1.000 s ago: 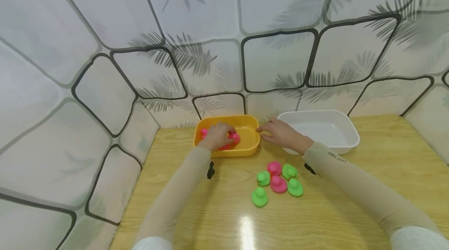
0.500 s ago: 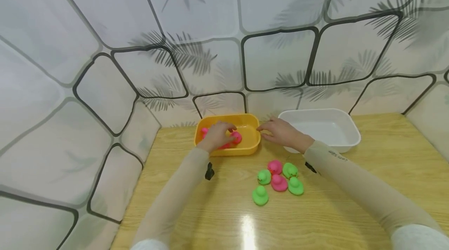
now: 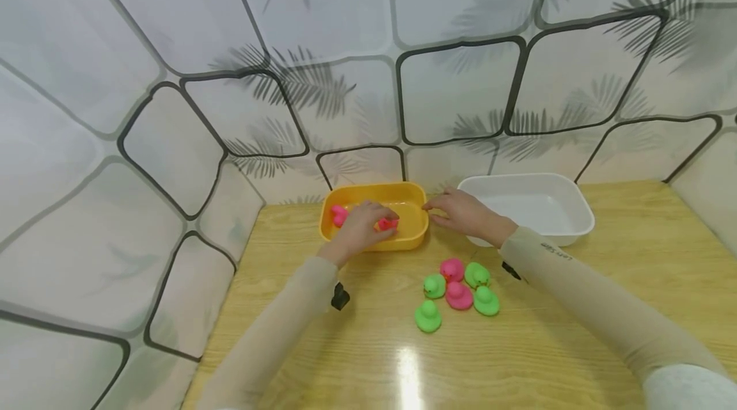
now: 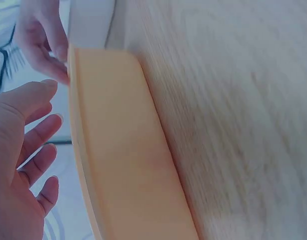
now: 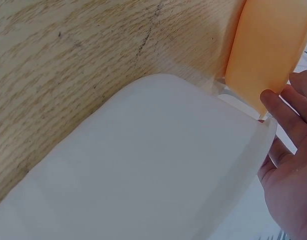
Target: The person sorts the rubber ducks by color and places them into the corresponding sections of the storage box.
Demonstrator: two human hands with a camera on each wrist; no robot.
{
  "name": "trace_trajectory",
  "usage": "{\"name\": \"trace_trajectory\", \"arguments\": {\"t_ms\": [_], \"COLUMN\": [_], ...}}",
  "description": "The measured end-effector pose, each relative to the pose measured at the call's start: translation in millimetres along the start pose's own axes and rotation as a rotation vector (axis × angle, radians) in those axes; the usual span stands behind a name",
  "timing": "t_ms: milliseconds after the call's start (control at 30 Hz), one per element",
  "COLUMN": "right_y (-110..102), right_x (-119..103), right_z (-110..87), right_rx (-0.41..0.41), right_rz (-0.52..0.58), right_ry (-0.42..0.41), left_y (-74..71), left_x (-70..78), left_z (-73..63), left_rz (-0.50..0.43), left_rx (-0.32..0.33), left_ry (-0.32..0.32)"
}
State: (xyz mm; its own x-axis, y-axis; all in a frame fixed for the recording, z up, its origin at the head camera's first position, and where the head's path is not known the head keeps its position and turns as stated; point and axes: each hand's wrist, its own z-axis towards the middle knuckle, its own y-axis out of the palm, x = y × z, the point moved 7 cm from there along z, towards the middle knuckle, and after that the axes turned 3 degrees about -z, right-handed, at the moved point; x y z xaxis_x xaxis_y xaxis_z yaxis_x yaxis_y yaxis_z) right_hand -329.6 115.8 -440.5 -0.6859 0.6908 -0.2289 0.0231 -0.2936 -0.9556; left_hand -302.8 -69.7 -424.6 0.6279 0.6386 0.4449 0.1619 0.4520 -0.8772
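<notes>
My left hand hovers over the orange plastic tub, fingers loosely curved. A pink rubber duck appears between thumb and fingers in the head view. The left wrist view shows this left hand holding nothing, above the rim; the tub's wall hides its inside. Another pink duck lies at the tub's left end; anything under the hand is hidden. My right hand pinches the tub's right rim between thumb and fingers, as the right wrist view suggests.
A white plastic tub stands to the right, partly behind my right wrist. Before the tubs lies a cluster of pink ducks and green ducks on the wooden table. A patterned wall rises behind.
My left hand has shifted slightly to the right over the orange tub, and the left-end pink duck shows more. My right hand stays at the rim. The head view has tilted slightly.
</notes>
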Motion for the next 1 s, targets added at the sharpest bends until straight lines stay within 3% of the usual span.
{"name": "trace_trajectory", "arguments": {"t_ms": [533, 800, 1000], "right_y": [-3.5, -2.6, -1.5], "right_x": [-1.8, -2.0, -1.5], "right_z": [-0.8, -1.7, -1.8], "right_rx": [0.023, 0.036, 0.046], "right_rz": [0.006, 0.001, -0.007], "right_ry": [-0.013, -0.027, -0.035], "left_y": [11.7, 20.5, 32.5], "left_x": [48.2, 71.6, 84.6], "left_z": [-25.2, -33.7, -35.9], "left_rz": [0.015, 0.004, 0.013], "left_rx": [0.038, -0.023, -0.053], "left_ry": [0.195, 0.213, 0.262]}}
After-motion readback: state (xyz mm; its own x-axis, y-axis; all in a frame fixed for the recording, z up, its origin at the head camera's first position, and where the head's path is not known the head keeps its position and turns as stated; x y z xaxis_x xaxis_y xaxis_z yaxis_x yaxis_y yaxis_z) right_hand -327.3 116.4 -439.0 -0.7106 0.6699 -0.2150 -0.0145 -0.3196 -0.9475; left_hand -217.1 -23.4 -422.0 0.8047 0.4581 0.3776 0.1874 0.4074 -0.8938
